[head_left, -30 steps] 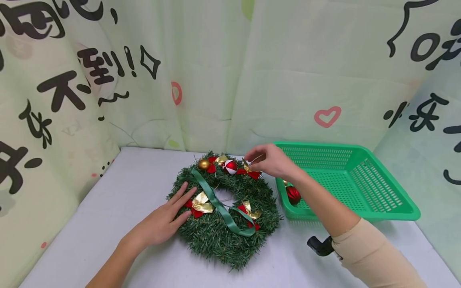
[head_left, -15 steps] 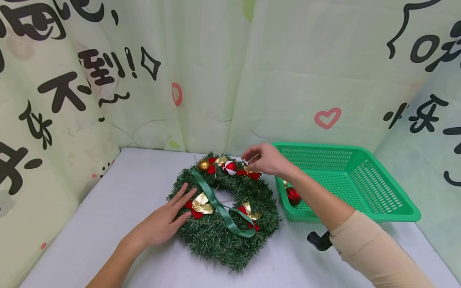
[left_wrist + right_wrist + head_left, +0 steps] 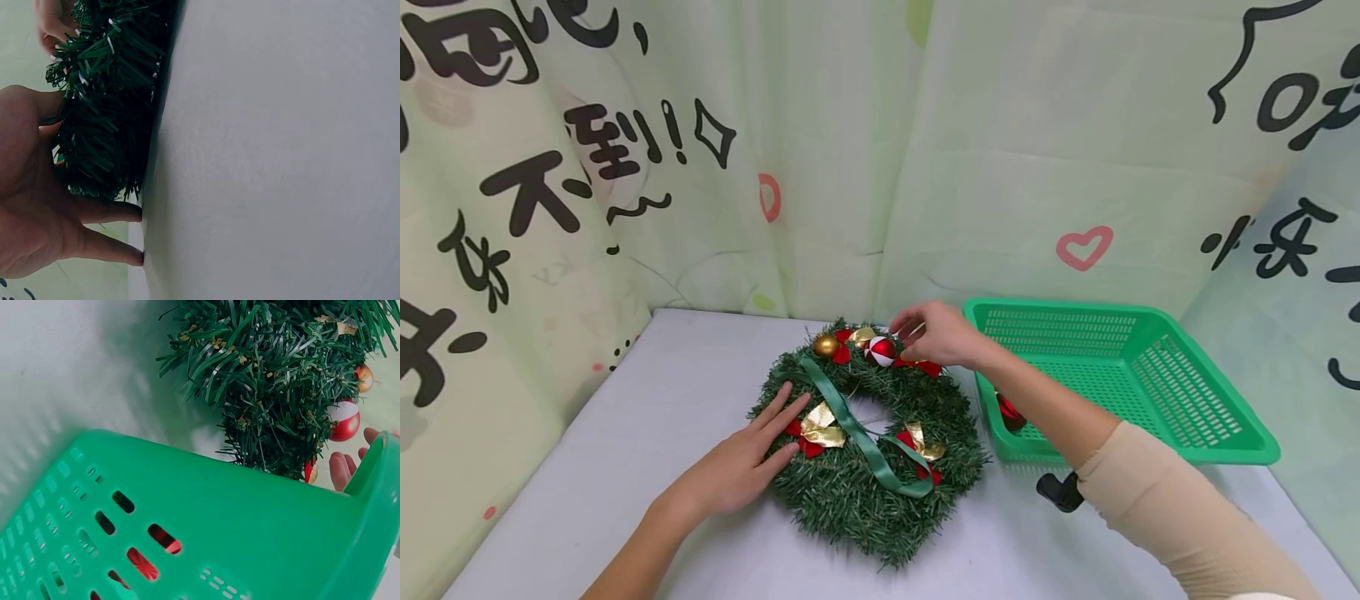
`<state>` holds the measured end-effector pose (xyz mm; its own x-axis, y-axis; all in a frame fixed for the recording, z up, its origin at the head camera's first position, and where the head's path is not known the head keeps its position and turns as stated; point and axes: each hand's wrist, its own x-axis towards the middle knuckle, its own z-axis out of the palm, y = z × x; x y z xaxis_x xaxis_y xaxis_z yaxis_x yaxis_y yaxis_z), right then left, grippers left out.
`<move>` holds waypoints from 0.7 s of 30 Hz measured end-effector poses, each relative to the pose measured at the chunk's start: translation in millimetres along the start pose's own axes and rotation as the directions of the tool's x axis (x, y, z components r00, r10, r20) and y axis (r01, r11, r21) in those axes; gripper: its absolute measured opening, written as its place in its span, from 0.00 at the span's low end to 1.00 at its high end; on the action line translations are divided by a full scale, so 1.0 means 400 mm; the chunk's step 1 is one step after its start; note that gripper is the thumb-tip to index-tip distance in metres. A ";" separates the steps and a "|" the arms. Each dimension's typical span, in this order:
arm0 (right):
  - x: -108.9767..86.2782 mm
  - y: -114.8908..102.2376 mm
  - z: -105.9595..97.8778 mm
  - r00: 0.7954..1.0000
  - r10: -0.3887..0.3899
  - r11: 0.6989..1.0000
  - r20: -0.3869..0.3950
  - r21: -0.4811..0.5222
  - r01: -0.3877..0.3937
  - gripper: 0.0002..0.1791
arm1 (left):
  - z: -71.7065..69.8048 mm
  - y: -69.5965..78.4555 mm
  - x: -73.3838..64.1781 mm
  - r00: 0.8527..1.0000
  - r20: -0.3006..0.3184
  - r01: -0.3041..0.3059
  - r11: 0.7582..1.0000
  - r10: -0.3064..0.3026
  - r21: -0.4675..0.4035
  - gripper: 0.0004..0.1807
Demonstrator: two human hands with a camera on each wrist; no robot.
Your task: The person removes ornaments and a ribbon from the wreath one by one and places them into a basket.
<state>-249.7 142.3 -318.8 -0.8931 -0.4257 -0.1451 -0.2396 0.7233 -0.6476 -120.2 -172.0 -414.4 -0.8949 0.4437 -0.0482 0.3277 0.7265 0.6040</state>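
Note:
A green wreath [image 3: 880,508] lies on the table, dressed with red-and-gold bows [image 3: 822,425] and a loose green ribbon [image 3: 868,450]. My left hand [image 3: 737,467] rests on its left side with fingers spread; in the left wrist view two fingertips reach down to the tabletop. At the wreath's back right is my right hand [image 3: 943,335], thumb and fingers apart, beside a red-and-white ball [image 3: 880,351] and overlapping a red bow [image 3: 928,367]. Left of that ball sits a gold ball [image 3: 826,346]. In the right wrist view the basket rim hides most of the right hand.
A green plastic basket [image 3: 1217,446] stands to the right, close to the wreath, with a dark red ornament [image 3: 1011,412] at its left end. Under the right forearm is a black object [image 3: 1060,492]. A printed curtain [image 3: 985,167] hangs behind the white table [image 3: 647,433].
My right hand has shifted left along the back of the wreath, from over the right bow toward the red-and-white ball. The left hand and wreath have stayed in place.

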 end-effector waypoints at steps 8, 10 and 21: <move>0.025 -0.005 0.017 1.000 0.007 0.999 0.009 -0.053 -0.007 0.25 | -0.003 0.000 -0.002 1.000 -0.003 -0.001 1.000 0.001 0.003 0.36; 0.033 -0.002 0.020 1.000 0.010 0.998 0.012 -0.054 -0.009 0.26 | -0.003 -0.001 -0.002 1.000 -0.001 0.001 1.000 -0.001 0.002 0.36; 0.050 0.005 0.027 0.999 -0.014 0.996 0.040 -0.082 0.017 0.27 | 0.000 -0.002 -0.001 1.000 0.000 0.000 1.000 0.000 -0.001 0.36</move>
<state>-263.9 129.1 -331.0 -0.8740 -0.4568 -0.1658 -0.2850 0.7582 -0.5865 -120.3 -172.8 -414.9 -0.8947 0.4441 -0.0480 0.3277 0.7256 0.6051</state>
